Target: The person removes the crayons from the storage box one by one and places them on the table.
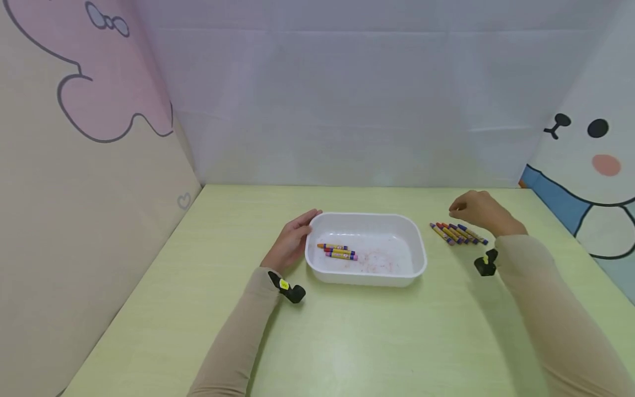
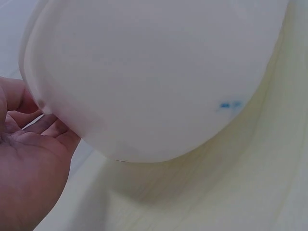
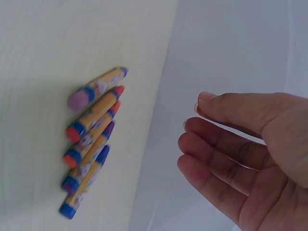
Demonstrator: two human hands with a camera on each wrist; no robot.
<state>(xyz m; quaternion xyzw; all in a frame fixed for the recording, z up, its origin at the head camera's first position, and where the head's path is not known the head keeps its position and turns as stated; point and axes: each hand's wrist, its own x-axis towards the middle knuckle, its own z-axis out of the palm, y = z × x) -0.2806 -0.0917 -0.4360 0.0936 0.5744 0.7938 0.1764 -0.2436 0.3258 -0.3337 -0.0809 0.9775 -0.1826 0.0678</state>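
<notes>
A white plastic tray sits on the table, with three crayons lying side by side toward its left end. My left hand holds the tray's left end near the far corner. From the left wrist view, the fingers meet the tray's wall, partly hidden by it. Over a row of several crayons to the right of the tray hovers my right hand. Its fingers are loosely bent, and a gap shows between thumb and fingertips in the right wrist view, with nothing held. Those crayons lie slanted, close together.
The pale yellow-green table ends at a whitish cloth backdrop. Printed cartoon panels stand at the left and right. Faint reddish marks show on the tray's floor.
</notes>
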